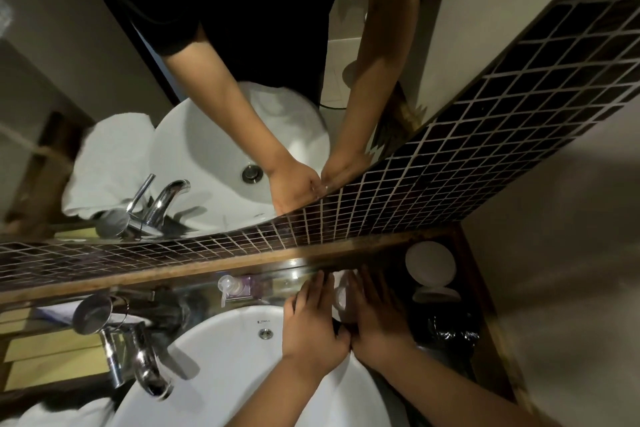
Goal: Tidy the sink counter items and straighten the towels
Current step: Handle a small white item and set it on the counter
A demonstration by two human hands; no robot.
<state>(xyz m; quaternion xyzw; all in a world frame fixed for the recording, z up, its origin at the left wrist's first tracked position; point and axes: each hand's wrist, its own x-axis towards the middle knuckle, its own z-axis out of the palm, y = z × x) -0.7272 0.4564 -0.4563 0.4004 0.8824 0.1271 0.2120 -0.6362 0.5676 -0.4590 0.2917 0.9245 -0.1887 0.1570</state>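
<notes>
My left hand (311,319) and my right hand (377,315) lie side by side on the dark counter just right of the white sink basin (242,378). Their fingers point toward the mirror. Between them sits a small white container (341,298), pressed from both sides by my palms and partly hidden by them. A purple soap dispenser (239,286) with a clear pump stands behind the basin against the mirror ledge. A white towel (69,412) lies at the bottom left beside the basin.
A round white dish (430,263) and a smaller white piece (436,295) sit in the counter's right corner, with a crumpled black plastic bag (446,329) in front of them. A chrome faucet (138,350) and a metal cup (93,315) stand left of the basin. The mirror (207,114) reflects everything above.
</notes>
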